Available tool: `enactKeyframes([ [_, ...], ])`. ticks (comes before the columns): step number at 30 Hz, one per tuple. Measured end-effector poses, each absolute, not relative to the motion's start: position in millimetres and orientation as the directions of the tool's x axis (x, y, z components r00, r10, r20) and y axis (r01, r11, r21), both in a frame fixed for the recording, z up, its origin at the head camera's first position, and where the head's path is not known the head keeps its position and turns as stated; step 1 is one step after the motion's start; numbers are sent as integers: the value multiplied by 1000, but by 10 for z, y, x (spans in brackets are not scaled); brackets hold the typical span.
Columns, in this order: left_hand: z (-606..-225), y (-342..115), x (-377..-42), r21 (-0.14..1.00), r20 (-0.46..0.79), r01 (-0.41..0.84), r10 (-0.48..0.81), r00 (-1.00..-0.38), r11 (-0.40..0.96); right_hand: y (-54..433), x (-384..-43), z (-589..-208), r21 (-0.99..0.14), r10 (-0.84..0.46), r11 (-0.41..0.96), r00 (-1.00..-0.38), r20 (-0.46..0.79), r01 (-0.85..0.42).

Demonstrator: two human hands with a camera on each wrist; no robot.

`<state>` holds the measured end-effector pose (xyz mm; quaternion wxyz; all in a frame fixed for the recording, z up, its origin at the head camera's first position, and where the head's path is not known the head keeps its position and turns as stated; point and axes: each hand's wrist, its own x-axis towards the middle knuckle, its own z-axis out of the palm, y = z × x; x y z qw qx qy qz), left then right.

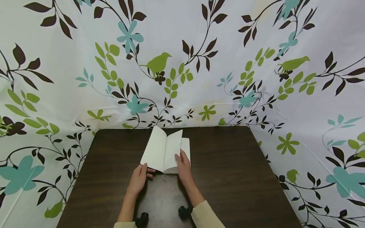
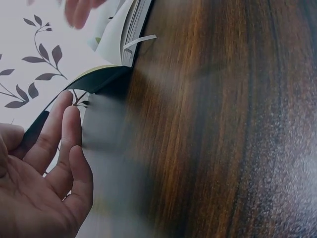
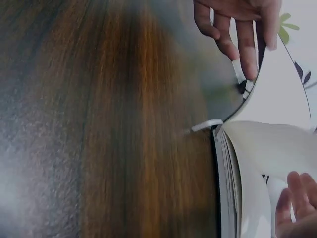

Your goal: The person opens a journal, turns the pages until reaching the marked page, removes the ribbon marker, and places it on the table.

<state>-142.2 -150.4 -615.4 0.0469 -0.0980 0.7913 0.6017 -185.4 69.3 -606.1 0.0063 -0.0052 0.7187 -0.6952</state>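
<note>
An open notebook [image 1: 154,150] with blank cream pages and a dark cover is held above the brown table. My left hand [image 1: 138,179] grips its lower left corner, thumb over the page and fingers under the cover. In the left wrist view, the other fingers of the left hand [image 2: 54,173] spread below the dark cover [image 2: 101,79]. A lifted page [image 1: 173,147] stands up on the right side, its edge between the thumb and fingers of my right hand [image 1: 184,166]. A thin ribbon bookmark [image 3: 207,124] hangs from the bottom of the spine.
The dark wood-grain table [image 1: 228,171] spreads out on both sides of the notebook. Behind it and at the sides hangs a white curtain [image 1: 199,88] printed with leaves, flowers and birds. Black wrist devices [image 1: 184,212] sit near the cuffs of light sleeves [image 1: 206,215].
</note>
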Motion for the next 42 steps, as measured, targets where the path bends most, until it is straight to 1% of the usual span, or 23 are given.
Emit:
enactKeyframes([
  [3, -6145, -1492, -1420, 942, -191, -212, -104, -976, 258, 615, -1849, -6042, -997, -152, 70, -988, 16, -27],
  [6, -6134, -1480, -1419, 945, -188, -209, -103, -977, 252, 534, -1817, -6020, -985, -249, 157, -968, 27, -68],
  [10, -6120, -1468, -1423, 958, -181, -197, -90, -979, 210, 439, -1759, -6017, -956, -336, 260, -941, 39, -133],
  [15, -6120, -1475, -1429, 967, -174, -183, -67, -983, 176, 349, -1696, -6050, -908, -402, 358, -914, 58, -215],
  [22, -6121, -1487, -1445, 962, -169, -178, -57, -984, 206, 277, -1641, -6108, -826, -450, 463, -888, 93, -321],
  [26, -6125, -1483, -1446, 959, -163, -174, -66, -984, 225, 256, -1625, -6113, -795, -464, 493, -880, 105, -354],
  [30, -6084, -1471, -1443, 962, -179, -191, -74, -981, 198, 255, -1623, -6119, -770, -464, 512, -877, 125, -380],
  [33, -6029, -1482, -1467, 961, -174, -192, -104, -979, 200, 264, -1626, -6111, -765, -457, 517, -880, 132, -383],
  [36, -5975, -1508, -1522, 951, -143, -176, -142, -979, 256, 275, -1627, -6095, -761, -454, 527, -882, 125, -379],
  [39, -5944, -1539, -1573, 928, -117, -165, -159, -980, 334, 285, -1626, -6096, -748, -454, 545, -883, 117, -379],
  [42, -5942, -1565, -1592, 911, -104, -162, -170, -980, 379, 297, -1625, -6119, -734, -447, 561, -886, 120, -383],
])
